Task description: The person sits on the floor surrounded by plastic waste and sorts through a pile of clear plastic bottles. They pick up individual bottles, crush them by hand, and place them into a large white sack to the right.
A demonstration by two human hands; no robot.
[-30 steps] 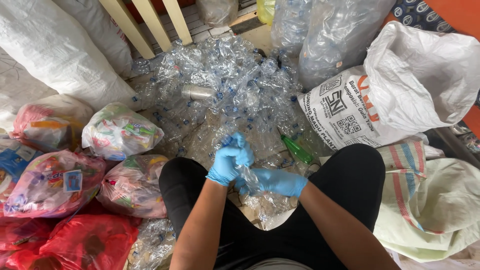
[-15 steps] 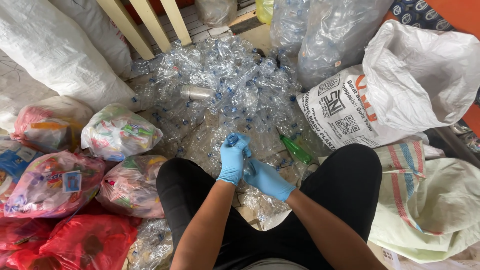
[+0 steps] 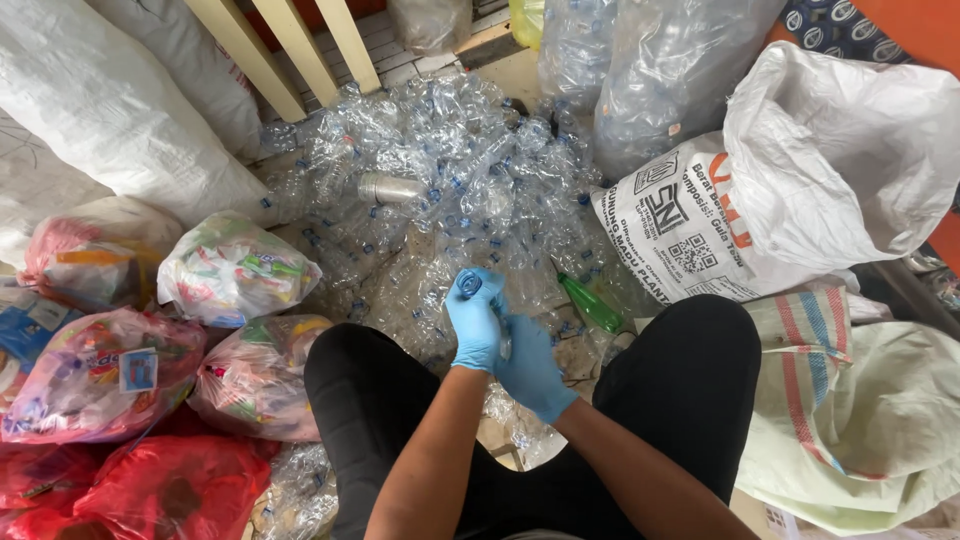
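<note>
We are sitting on the floor with knees apart, and both blue-gloved hands are meeting between them. Our left hand (image 3: 474, 322) is closing its grip around the neck end of a clear plastic bottle (image 3: 503, 340), its blue cap (image 3: 469, 285) pointing up and away from us. Our right hand (image 3: 531, 368) is wrapping the lower body, nearer to us, so the long axis is running from right hand to left. Beyond lies the heap of clear bottles (image 3: 440, 190), a green bottle (image 3: 590, 303), and a printed white sack (image 3: 800, 190).

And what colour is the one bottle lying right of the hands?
Green, seen in the head view.
</note>
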